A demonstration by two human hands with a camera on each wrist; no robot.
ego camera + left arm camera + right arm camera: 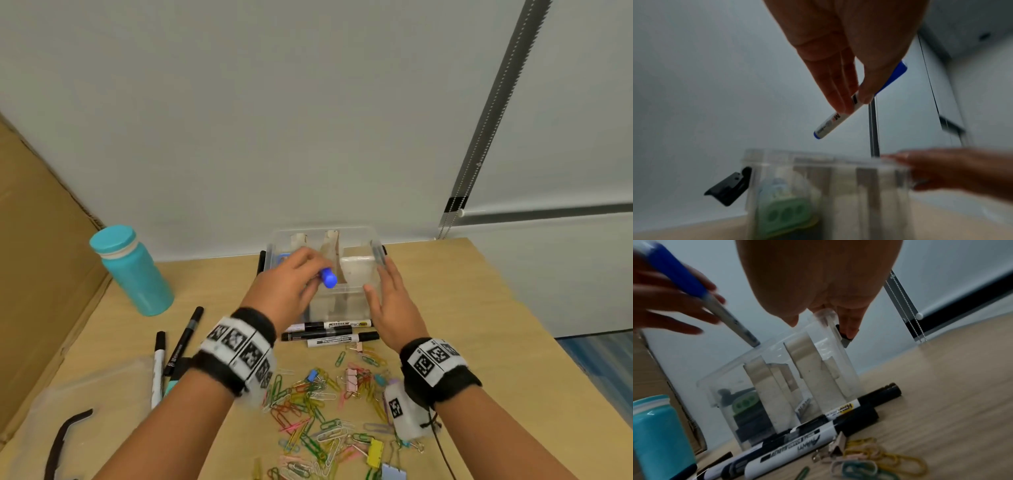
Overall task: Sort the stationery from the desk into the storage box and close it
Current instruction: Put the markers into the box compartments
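Observation:
A clear storage box (346, 236) with card dividers stands open at the back of the desk. My left hand (313, 274) hovers over its left half and pinches a white marker with a blue cap (329, 278); in the left wrist view the marker (830, 123) tilts tail-down above the box rim (789, 162), between thumb and fingers (840, 104). My right hand (376, 275) lies with straight fingers against the box's right wall, its fingertips (851, 332) near the black latch. A green item (785, 216) sits in the left compartment.
Three markers (329, 332) lie just in front of the box. Coloured paper clips and binder clips (322, 407) are scattered near me. Two black pens (178, 346) and a teal bottle (133, 270) are at the left, beside a cardboard sheet (41, 274). The desk edge runs down the right.

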